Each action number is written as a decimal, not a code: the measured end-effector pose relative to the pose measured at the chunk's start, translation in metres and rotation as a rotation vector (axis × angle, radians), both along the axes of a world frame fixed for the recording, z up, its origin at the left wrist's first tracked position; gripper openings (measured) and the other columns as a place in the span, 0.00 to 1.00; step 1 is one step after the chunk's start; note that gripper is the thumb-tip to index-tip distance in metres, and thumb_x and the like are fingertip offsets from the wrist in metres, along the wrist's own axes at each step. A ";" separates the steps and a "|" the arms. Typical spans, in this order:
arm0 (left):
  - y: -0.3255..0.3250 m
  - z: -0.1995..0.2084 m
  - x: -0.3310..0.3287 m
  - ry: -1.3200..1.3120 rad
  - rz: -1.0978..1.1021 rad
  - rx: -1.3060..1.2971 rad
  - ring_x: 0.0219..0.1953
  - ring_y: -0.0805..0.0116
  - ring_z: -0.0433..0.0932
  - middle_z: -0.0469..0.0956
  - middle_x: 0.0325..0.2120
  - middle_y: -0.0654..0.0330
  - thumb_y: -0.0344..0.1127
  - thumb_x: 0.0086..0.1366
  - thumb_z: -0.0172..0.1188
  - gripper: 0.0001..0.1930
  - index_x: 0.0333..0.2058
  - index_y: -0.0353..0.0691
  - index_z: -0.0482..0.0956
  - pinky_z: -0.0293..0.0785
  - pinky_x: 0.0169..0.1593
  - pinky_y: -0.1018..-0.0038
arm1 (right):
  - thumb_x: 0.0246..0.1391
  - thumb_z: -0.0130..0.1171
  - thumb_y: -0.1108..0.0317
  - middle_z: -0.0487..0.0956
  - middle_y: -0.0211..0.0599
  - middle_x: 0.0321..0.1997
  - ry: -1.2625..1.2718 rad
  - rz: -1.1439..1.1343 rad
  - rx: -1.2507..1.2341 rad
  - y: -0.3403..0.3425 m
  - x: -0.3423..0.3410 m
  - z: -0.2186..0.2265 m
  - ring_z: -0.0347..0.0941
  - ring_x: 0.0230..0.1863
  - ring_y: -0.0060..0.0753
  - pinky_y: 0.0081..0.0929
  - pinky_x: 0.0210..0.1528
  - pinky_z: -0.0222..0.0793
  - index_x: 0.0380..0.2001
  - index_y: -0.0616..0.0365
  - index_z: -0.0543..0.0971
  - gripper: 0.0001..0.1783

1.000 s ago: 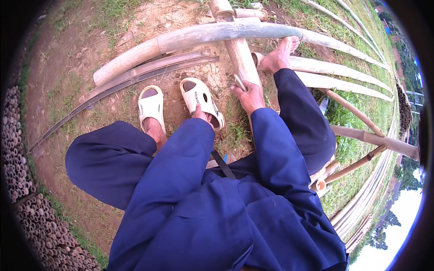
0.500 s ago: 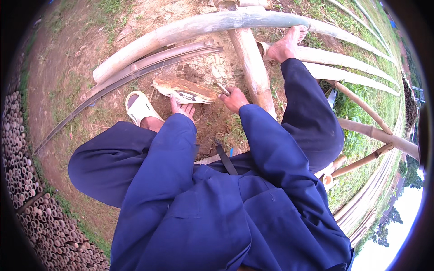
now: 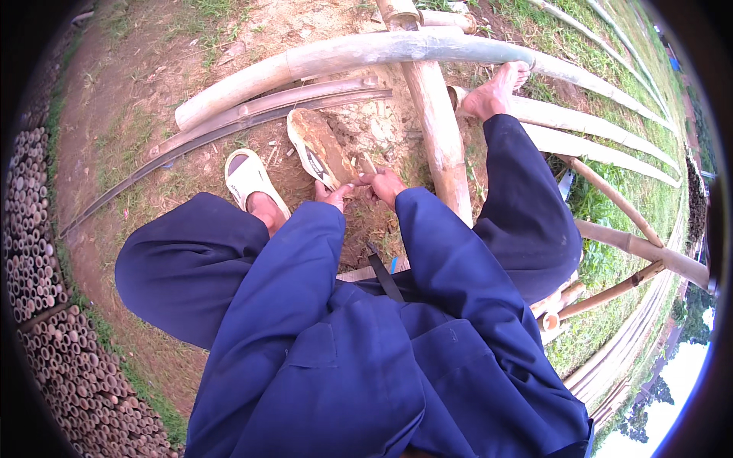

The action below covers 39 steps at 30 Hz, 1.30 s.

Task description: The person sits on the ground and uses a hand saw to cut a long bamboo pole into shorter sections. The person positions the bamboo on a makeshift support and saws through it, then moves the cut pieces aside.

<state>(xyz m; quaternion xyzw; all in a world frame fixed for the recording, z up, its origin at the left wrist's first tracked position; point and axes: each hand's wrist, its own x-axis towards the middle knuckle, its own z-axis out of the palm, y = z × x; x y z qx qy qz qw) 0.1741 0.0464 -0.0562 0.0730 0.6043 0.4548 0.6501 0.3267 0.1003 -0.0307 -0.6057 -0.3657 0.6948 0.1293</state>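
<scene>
One sandal (image 3: 321, 149), now turned to bare more muddy sole (image 3: 327, 146): left hand (image 3: 331, 196) grips it; right hand (image 3: 385, 187) pinches a pale sliver (image 3: 366, 162).

The held sandal (image 3: 321, 149) has turned its muddy sole (image 3: 328, 143) upward

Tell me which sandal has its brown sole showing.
The held sandal, in the left hand: its brown, dirty-looking underside shows. The other sandal, worn on the left foot, shows its cream upper.
</scene>
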 end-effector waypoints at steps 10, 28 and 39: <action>0.002 0.042 -0.008 -0.076 0.184 0.082 0.56 0.53 0.77 0.75 0.54 0.55 0.34 0.58 0.66 0.31 0.60 0.42 0.67 0.73 0.59 0.49 | 0.64 0.53 0.61 0.79 0.64 0.53 -0.492 0.182 0.544 0.018 -0.012 0.090 0.77 0.56 0.61 0.44 0.61 0.70 0.61 0.65 0.70 0.27; -0.023 0.064 -0.033 -0.140 0.292 0.188 0.46 0.54 0.82 0.79 0.47 0.50 0.27 0.62 0.60 0.23 0.56 0.37 0.67 0.84 0.49 0.60 | 0.66 0.55 0.54 0.84 0.52 0.37 -0.574 0.566 0.725 -0.030 -0.047 0.160 0.81 0.41 0.61 0.53 0.42 0.74 0.56 0.41 0.76 0.17; -0.037 0.101 -0.054 -0.096 0.129 0.164 0.48 0.56 0.83 0.79 0.49 0.49 0.25 0.67 0.62 0.23 0.58 0.33 0.66 0.83 0.50 0.62 | 0.65 0.58 0.58 0.84 0.50 0.46 -0.265 0.489 0.576 -0.024 -0.058 0.155 0.81 0.50 0.55 0.42 0.52 0.75 0.53 0.56 0.81 0.19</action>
